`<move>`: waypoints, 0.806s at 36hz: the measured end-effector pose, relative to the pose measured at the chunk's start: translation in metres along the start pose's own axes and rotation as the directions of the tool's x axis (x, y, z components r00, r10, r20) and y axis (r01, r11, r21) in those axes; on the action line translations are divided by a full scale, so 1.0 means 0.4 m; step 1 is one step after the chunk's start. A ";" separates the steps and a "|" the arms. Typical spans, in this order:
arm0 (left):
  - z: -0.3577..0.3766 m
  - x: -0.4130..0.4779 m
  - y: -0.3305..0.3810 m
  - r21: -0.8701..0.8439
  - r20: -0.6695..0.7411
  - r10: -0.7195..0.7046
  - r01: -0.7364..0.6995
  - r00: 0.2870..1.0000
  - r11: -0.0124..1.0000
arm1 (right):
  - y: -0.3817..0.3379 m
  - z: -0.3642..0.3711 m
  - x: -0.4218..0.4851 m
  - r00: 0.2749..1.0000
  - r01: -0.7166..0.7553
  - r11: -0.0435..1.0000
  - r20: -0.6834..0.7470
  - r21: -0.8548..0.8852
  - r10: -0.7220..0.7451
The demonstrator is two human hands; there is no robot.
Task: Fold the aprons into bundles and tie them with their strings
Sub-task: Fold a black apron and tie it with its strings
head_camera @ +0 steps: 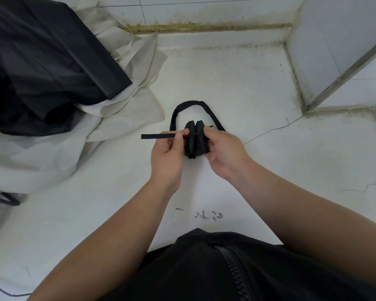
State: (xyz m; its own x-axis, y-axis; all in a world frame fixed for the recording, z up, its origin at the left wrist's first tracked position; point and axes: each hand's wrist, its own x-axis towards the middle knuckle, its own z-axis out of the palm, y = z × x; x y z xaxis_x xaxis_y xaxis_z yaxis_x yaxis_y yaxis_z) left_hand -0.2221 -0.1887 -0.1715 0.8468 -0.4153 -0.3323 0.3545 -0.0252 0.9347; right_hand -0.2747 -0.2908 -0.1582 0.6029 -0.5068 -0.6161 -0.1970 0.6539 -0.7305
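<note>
Bundle point(196, 141) points away lengthwise; left hand point(167, 158) pinches its string point(154, 136), right hand point(224, 153) seemingly grips it.

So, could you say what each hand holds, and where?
Left hand pinches the flat black string beside the knot; right hand grips the black fabric bundle at its side.

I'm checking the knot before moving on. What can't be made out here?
Head view:
- The knot on the bundle: black on black, tightness unreadable.
- Bundle's right side: covered by the right hand.
- The string past the left hand's pinch: hidden under its fingers.
- The black pile: cut off by the left edge.
</note>
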 end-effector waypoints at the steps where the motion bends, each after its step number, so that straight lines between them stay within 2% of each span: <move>1: 0.001 0.000 0.001 -0.011 -0.006 0.000 0.000 1.000 1.000 | 0.002 -0.001 0.000 1.000 0.010 1.000 -0.010 -0.002 -0.010; 11: 0.021 0.010 0.017 -0.264 -0.216 -0.139 0.079 0.966 0.961 | 0.017 0.005 0.001 0.971 0.179 0.966 -0.126 -0.186 -0.204; 15: 0.022 0.005 0.018 -0.295 -0.222 -0.136 0.066 0.965 0.953 | 0.024 0.009 0.002 0.969 0.185 0.958 -0.124 -0.217 -0.215; 18: 0.011 0.009 0.023 -0.299 -0.180 -0.100 0.042 0.979 0.953 | 0.023 0.015 -0.004 0.962 0.220 0.920 -0.083 -0.325 -0.259; 25: -0.008 0.002 0.053 -0.038 -0.048 0.000 -0.002 0.999 0.999 | 0.001 0.014 -0.026 0.915 0.337 0.778 -0.011 -0.530 -0.403; 29: 0.002 -0.013 0.075 0.101 0.007 0.055 -0.055 0.998 0.993 | -0.008 0.005 -0.034 0.883 0.349 0.601 0.037 -0.719 -0.468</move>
State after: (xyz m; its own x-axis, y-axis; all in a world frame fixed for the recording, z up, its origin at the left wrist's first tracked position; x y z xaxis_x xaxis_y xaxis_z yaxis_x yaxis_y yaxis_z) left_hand -0.2162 -0.1881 -0.1419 0.8623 -0.4220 -0.2800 0.2654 -0.0944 0.9595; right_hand -0.2806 -0.2850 -0.1467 0.6534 -0.7323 -0.1915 -0.4643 -0.1879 -0.8655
